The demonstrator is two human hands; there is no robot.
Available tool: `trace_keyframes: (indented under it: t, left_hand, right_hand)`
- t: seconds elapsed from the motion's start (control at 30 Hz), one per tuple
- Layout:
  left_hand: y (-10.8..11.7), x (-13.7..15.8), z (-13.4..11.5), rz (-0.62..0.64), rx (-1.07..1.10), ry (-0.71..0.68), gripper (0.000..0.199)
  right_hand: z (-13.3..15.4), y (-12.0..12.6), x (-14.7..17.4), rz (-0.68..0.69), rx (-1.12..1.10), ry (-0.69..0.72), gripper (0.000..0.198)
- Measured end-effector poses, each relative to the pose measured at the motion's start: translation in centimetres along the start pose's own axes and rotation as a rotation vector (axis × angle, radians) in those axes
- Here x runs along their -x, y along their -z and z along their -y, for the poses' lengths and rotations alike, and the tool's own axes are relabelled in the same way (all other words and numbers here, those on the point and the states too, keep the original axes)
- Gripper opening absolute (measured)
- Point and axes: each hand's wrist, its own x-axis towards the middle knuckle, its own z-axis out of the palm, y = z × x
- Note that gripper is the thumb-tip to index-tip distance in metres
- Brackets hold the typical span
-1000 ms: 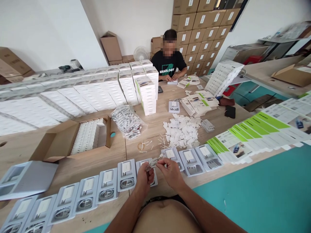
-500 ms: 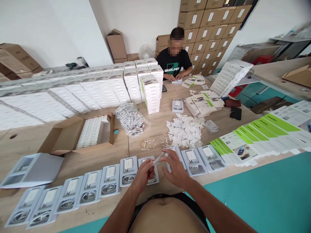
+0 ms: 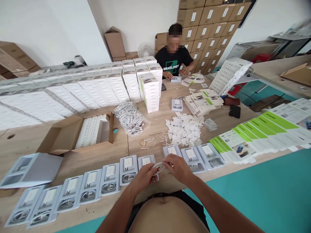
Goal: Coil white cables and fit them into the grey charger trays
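Observation:
A coiled white cable (image 3: 159,166) is held between my two hands above the front edge of the table. My left hand (image 3: 145,176) is closed around one side of the coil. Thumb and fingers of my right hand (image 3: 177,166) pinch its other side. Just beyond my left hand lies a tray with a white adapter (image 3: 146,160), its lower part covered by that hand. Behind my right hand is another tray (image 3: 167,150), partly hidden. To the left, a row of grey plastic trays (image 3: 128,161) holds adapters and coiled cables.
A clear bag of cables (image 3: 131,118), an open carton of white adapters (image 3: 93,131) and a heap of white paper pieces (image 3: 186,129) lie ahead. Stacked white boxes (image 3: 97,87) line the left. Green-and-white box sleeves (image 3: 257,132) spread right. A co-worker (image 3: 173,64) sits opposite, hands on a tray.
My right hand has gone from spread fingers to pinching the cable. The coil now shows as a loop between both hands. The co-worker's one hand has lifted off slightly to the side.

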Motion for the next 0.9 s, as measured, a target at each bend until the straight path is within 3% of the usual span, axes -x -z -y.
trace_keyframes:
  t: [0.1, 0.17, 0.33, 0.53, 0.7, 0.8, 0.9]
  left_hand:
    - [0.2, -0.3, 0.8, -0.110, -0.218, -0.086, 0.024]
    - [0.2, -0.5, 1.2, -0.205, -0.381, -0.147, 0.022]
    - [-0.6, -0.8, 2.0, -0.277, -0.523, -0.160, 0.021]
    - [-1.2, -0.7, 2.7, -0.233, -0.354, -0.210, 0.022]
    - [-1.2, -0.9, 3.0, -0.132, -0.045, -0.170, 0.025]
    - [-1.2, -0.9, 3.0, -0.067, 0.086, -0.163, 0.026]
    - [-1.0, -0.8, 3.0, -0.016, 0.083, -0.142, 0.028]
  right_hand:
    - [0.7, -0.6, 0.2, 0.044, 0.276, 0.018, 0.019]
    - [1.2, -0.9, 0.1, 0.071, 0.322, -0.072, 0.017]
    - [1.5, -1.9, -0.6, 0.040, -0.034, -0.272, 0.012]
    - [1.0, -4.3, -0.4, -0.025, -0.649, -0.439, 0.018]
    - [1.0, -5.6, 0.6, -0.038, -0.910, -0.581, 0.022]
    - [1.0, -5.2, 1.2, -0.060, -0.775, -0.550, 0.023]
    - [0.7, -4.3, 1.9, -0.220, -0.454, -0.470, 0.017]
